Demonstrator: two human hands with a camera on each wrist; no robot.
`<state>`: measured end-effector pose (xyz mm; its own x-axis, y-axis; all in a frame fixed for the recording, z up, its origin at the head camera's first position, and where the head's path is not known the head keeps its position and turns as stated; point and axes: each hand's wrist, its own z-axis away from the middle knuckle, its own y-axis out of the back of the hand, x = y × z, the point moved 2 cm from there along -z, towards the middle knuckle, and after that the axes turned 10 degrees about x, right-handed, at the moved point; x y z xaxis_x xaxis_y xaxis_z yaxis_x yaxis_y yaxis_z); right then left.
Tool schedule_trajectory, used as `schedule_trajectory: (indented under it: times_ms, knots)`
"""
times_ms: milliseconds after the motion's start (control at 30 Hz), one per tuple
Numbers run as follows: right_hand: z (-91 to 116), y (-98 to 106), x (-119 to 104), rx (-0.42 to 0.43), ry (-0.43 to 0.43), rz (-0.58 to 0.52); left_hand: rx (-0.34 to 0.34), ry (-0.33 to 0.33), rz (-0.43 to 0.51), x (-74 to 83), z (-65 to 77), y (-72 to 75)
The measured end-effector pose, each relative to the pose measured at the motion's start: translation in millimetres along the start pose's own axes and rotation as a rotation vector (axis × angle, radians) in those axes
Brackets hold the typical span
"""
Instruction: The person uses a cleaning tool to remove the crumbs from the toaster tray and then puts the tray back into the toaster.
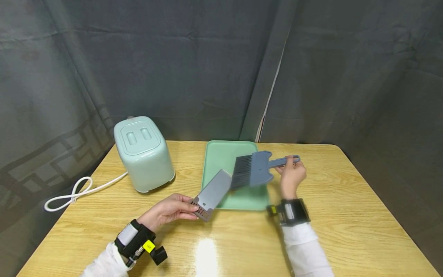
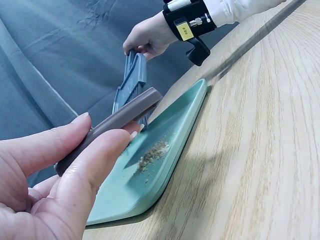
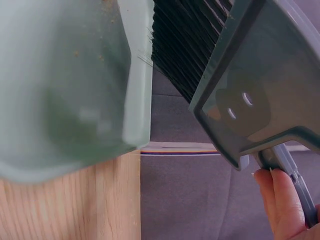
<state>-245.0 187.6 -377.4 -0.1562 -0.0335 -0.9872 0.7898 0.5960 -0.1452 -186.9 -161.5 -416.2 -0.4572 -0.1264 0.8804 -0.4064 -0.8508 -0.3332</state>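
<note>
My left hand (image 1: 174, 208) pinches the brown slotted end of a flat grey crumb tray (image 1: 215, 191), thumb on top. It is held tilted over the near left side of a light green tray (image 1: 226, 152). A scatter of crumbs (image 2: 152, 154) lies inside the green tray in the left wrist view. My right hand (image 1: 292, 176) grips the thin handle of a wide blue-grey brush (image 1: 260, 169). Its dark bristles (image 1: 242, 171) point left, over the green tray and right at the crumb tray's far end. A few crumbs also show in the right wrist view.
A pale mint toaster (image 1: 147, 161) with its lid on stands at the back left of the wooden table (image 1: 346, 215). Its white cord (image 1: 100, 187) lies looped beside it. A dark grey curtain (image 1: 194, 69) hangs behind the table.
</note>
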Motion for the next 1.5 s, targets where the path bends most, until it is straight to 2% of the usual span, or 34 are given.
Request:
schedule_trajectory:
  times_ms: [267,567,733,967,1333,1500]
  knots:
    - [-5,6,-3,0.021,-0.013,-0.009,0.004,0.003,0.011,0.4,0.3,0.5]
    - [-15,11,-13,0.049,-0.076,-0.085,0.018,-0.008,-0.005,1.1,1.5,-0.1]
    - [-15,12,-18,0.065,-0.069,-0.104,0.015,-0.001,-0.008,0.8,0.1,0.1]
    - [-11,10,-27,0.057,-0.069,-0.144,0.014,0.005,-0.008,0.4,-0.7,0.2]
    - [3,2,-45,0.020,-0.071,-0.286,0.008,-0.003,-0.009,-1.0,-2.4,-0.3]
    - [11,-3,-48,0.003,-0.080,-0.303,0.007,0.000,-0.016,-1.0,-2.8,-1.1]
